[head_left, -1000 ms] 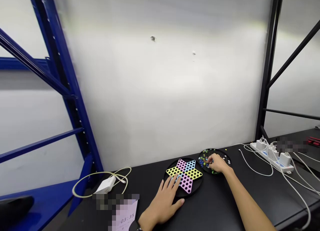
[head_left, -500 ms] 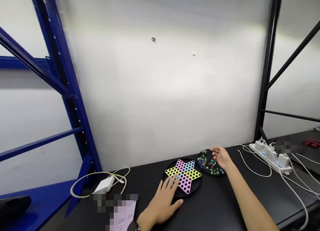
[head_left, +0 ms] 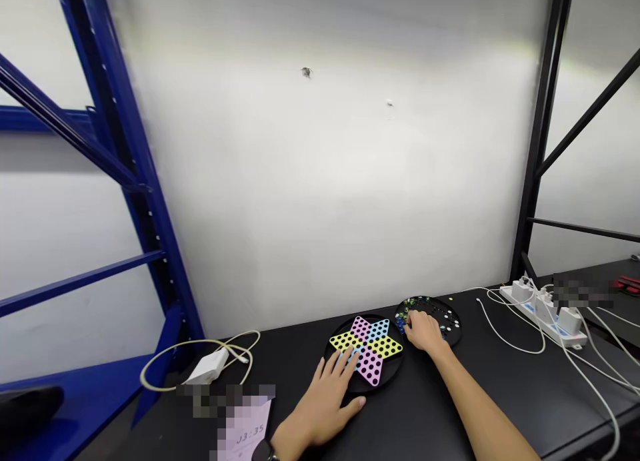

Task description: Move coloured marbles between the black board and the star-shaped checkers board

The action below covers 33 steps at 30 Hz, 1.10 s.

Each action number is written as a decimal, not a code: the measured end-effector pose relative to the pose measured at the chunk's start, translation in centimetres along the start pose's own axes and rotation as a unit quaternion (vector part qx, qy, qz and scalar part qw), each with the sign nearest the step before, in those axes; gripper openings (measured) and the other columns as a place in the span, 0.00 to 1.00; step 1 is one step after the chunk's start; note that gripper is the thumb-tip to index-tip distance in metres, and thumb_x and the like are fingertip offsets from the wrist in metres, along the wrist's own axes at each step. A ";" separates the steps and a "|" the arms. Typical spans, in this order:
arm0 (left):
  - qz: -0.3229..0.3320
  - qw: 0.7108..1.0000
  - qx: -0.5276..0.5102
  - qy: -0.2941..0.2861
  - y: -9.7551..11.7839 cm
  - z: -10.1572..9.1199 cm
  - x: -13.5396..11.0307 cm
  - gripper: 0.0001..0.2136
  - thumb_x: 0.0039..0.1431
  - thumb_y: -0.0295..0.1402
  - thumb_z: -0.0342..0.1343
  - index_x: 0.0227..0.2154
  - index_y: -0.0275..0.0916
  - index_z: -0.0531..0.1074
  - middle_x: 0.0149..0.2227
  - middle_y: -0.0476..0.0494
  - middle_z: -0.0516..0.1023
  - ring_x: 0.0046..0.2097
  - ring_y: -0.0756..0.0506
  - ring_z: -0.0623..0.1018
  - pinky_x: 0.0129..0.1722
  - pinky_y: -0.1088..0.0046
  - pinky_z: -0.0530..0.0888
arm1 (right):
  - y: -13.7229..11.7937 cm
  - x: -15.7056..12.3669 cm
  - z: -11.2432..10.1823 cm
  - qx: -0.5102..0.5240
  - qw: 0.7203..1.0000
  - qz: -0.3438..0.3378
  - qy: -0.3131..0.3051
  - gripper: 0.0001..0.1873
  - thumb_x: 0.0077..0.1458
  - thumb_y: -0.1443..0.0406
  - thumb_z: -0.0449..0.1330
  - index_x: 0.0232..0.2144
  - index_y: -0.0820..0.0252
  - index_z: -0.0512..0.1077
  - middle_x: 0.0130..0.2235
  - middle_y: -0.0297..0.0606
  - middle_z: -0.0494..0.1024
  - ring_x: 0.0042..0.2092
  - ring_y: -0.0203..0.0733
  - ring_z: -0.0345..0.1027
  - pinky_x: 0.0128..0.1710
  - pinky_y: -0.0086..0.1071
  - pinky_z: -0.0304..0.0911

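My left hand [head_left: 325, 398] lies with its fingers stretched and spread, the fingertips over the near left part of a star-shaped Chinese checkers board [head_left: 374, 368]. The board has pink, yellow and blue points with rows of black holes, and rests on a black round base. Just right of it is a black round tray [head_left: 436, 302] with marbles. My right hand [head_left: 424, 331] reaches over the tray's near left part, fingers curled downward. Its fingertips are among blue and green marbles [head_left: 401, 320]; whether they hold one is hidden. Several white round pieces [head_left: 449, 328] show right of the hand.
A white power strip [head_left: 545, 318] with plugs and loose white cables stands on the right of the black table. On the left lie a white adapter [head_left: 209, 368] with a coiled cable and a device with a lit screen [head_left: 245, 431]. Blue rack posts [head_left: 145, 181] rise at left.
My right hand has moved left and down, turning from a raised, loosely curled pose to fingers down in the tray. White pieces now show at the tray's right. My left hand stays put.
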<state>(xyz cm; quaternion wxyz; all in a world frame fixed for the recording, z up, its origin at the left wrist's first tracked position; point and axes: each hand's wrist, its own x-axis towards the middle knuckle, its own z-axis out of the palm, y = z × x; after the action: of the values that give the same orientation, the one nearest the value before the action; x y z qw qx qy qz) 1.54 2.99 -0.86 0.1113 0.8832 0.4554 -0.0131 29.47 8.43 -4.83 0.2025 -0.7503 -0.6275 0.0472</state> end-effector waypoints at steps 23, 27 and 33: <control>0.003 1.000 0.003 0.000 0.2 0.1 0.0 0.36 0.63 0.54 0.43 0.69 0.44 0.43 0.71 0.47 0.42 0.71 0.37 0.43 0.68 0.48 0.44 | 2.6 3.0 -2.4 0.734 0.648 0.202 -0.017 0.03 0.55 0.68 0.53 0.30 0.61 0.66 0.20 0.25 0.59 0.15 0.25 0.46 0.12 0.19 0.38; -0.002 1.000 0.006 -0.006 0.3 0.0 0.0 0.36 0.63 0.54 0.42 0.69 0.44 0.42 0.71 0.46 0.41 0.71 0.37 0.42 0.68 0.48 0.43 | 3.1 3.1 -2.2 0.719 0.663 0.208 -0.009 0.03 0.55 0.68 0.53 0.31 0.62 0.67 0.23 0.29 0.65 0.17 0.25 0.50 0.12 0.20 0.40; 0.007 1.000 0.006 -0.002 0.2 0.1 0.1 0.37 0.63 0.55 0.42 0.69 0.43 0.43 0.71 0.45 0.42 0.71 0.37 0.43 0.68 0.48 0.44 | 3.8 3.4 -1.1 0.644 0.745 0.172 0.005 0.07 0.50 0.64 0.57 0.33 0.61 0.70 0.23 0.30 0.67 0.17 0.27 0.48 0.14 0.23 0.41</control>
<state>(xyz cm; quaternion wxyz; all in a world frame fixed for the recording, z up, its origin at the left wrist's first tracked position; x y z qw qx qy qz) 1.78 2.88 -0.93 0.1070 0.8868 0.4492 -0.0173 34.07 10.96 -4.56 0.6289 -0.5373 -0.3070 0.4707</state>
